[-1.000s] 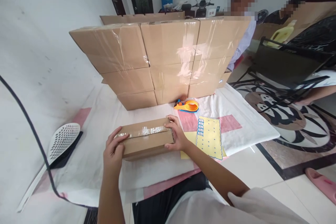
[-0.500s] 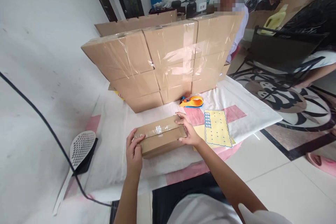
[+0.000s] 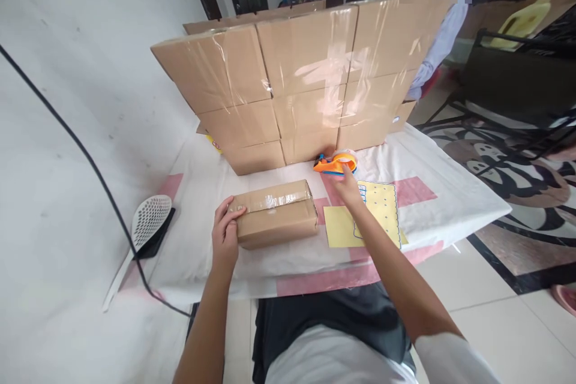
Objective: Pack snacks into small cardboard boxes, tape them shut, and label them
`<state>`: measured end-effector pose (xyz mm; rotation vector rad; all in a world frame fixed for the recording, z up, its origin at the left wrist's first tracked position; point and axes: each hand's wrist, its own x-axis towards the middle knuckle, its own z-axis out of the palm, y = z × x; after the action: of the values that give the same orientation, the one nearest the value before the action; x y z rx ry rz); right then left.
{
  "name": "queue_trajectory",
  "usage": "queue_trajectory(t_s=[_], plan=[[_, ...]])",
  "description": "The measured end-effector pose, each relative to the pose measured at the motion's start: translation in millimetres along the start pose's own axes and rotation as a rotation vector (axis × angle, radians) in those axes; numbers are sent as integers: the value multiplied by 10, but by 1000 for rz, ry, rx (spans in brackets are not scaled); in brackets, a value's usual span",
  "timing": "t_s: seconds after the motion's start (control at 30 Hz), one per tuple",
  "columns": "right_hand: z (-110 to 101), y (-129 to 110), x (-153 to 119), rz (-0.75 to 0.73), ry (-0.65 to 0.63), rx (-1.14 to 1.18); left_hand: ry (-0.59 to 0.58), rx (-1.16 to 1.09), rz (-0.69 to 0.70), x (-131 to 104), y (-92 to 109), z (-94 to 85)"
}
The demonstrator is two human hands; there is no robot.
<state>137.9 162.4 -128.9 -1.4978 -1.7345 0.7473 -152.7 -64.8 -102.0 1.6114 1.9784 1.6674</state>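
Note:
A small cardboard box (image 3: 278, 223) lies on the cloth-covered table, with clear tape along its top seam. My left hand (image 3: 225, 229) grips its left end, the thumb on top and the fingers around the edge. Beyond the box, my right hand (image 3: 345, 185) has its fingers closed on an orange and blue tape dispenser (image 3: 330, 165), which is at the foot of the stacked boxes. Part of the dispenser's near side is hidden by the fingers.
A wall of taped cardboard boxes (image 3: 306, 81) stands behind. Yellow sheets (image 3: 339, 229) lie right of the small box. A white slotted scoop (image 3: 152, 219) rests at the left, near a black cable (image 3: 85, 141). Another person's sleeve (image 3: 443, 42) shows behind the stack.
My right hand has left the box's right end and moved up and right onto the tape dispenser. My left hand stays on the box. The view has shifted.

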Motion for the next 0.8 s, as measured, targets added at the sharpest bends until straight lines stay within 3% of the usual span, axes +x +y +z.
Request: queue_trajectory(t_s=[0.17,0.37,0.5,0.57,0.7,0.8], plan=[[49,-55,572,86,-105,-148,31,-6,-41,1,61,31],[-61,-133,635,49,-236,-148,7,48,-47,33,100,-10],[-310,-133,422,-43,-326,-59,-60,198,8,29,199,-107],[-499,-123,226,-95,-340,-22,-30,338,96,-6,324,-134],[-958,-171,-265,-313,-355,49,108,428,374,-92,764,-30],[-1284,-320,-621,-456,-412,95,47,331,490,-92,1199,188]])
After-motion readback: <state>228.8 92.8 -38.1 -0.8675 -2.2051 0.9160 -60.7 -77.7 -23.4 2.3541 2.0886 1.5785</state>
